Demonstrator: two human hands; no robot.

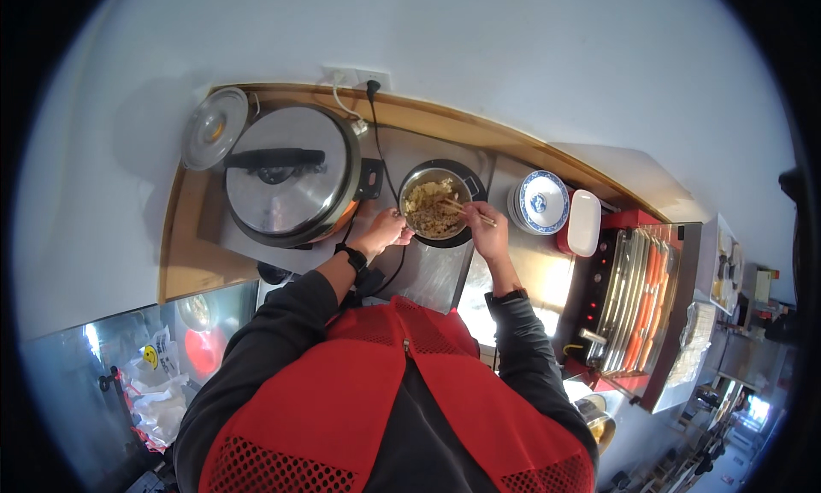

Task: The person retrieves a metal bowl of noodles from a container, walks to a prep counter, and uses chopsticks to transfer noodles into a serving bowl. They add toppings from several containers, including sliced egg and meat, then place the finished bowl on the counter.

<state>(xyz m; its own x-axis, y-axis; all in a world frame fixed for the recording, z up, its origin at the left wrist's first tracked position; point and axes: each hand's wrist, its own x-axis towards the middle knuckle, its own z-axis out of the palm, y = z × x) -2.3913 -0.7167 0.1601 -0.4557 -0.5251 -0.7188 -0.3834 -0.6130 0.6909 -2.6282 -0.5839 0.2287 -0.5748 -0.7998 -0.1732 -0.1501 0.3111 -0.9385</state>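
Observation:
A round metal pot (pixel 466 186) sits on a black round base before me, with crumbly yellow and brown food (pixel 431 201) inside. My left hand (pixel 383 231) grips the near left side of the pot's rim. Between the fingers of my right hand (pixel 486 230) is a pair of wooden chopsticks (pixel 457 207), held over the pot's right side. Their tips reach into the food.
Left of the pot stands a large pressure cooker (pixel 282 191), a glass lid (pixel 215 129) behind it. Black power cord (pixel 380 143) runs from the wall socket past the pot. Stacked blue-rimmed bowls (pixel 543 201), a white tray (pixel 584 223) and a roller grill with sausages (pixel 641 300) stand right.

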